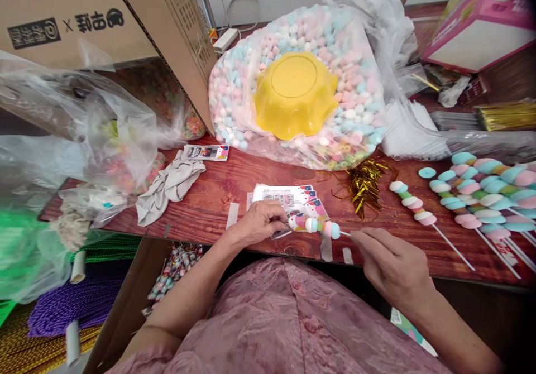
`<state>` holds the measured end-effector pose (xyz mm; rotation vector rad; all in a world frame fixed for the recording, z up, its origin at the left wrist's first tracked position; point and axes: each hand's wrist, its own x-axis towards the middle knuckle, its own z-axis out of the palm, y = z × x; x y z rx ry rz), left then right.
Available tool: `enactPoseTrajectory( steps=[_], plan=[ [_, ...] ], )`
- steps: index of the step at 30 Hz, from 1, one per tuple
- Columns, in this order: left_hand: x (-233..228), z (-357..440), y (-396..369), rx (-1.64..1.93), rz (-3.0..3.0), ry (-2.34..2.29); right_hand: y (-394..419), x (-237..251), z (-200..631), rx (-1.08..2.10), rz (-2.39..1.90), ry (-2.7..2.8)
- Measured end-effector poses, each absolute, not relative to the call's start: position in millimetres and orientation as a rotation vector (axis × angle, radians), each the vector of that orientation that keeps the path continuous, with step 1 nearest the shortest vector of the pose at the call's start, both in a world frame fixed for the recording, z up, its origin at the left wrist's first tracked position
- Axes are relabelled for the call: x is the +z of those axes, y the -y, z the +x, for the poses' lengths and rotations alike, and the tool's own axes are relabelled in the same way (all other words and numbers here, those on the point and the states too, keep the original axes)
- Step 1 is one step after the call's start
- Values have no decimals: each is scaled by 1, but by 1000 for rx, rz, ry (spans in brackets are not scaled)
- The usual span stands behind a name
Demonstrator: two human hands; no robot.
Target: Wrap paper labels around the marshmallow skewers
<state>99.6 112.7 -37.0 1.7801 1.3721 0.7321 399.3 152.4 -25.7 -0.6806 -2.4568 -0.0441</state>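
My left hand (263, 223) pinches a small clear printed bag (296, 221) at the table's front edge. A skewer of pastel marshmallows (324, 227) lies level, its left end within the bag and its right end outside. The fingers of my right hand (393, 257) are closed on the white stick of that skewer. Just behind my left hand lies a stack of flat printed bags (288, 194). To the right, one finished marshmallow skewer (412, 202) rests alone beside a pile of similar skewers (488, 192).
At the back, a yellow scalloped bowl (295, 95) sits upside down on a big bag of marshmallows (234, 84). Gold twist ties (368, 187) lie in front. A cardboard box (176, 33) and grey cloth (170, 190) are left; a pink box (481, 28) stands back right.
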Motion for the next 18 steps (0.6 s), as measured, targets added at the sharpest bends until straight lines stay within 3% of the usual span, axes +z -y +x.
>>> enactPoseTrajectory(
  steps=[10, 18],
  plan=[
    [-27, 103, -110, 797, 2062, -1584, -160, -30, 402, 81, -645, 2411],
    [-9, 116, -110, 311, 2424, -1666, -155, -27, 390, 476, -793, 2232]
  ],
)
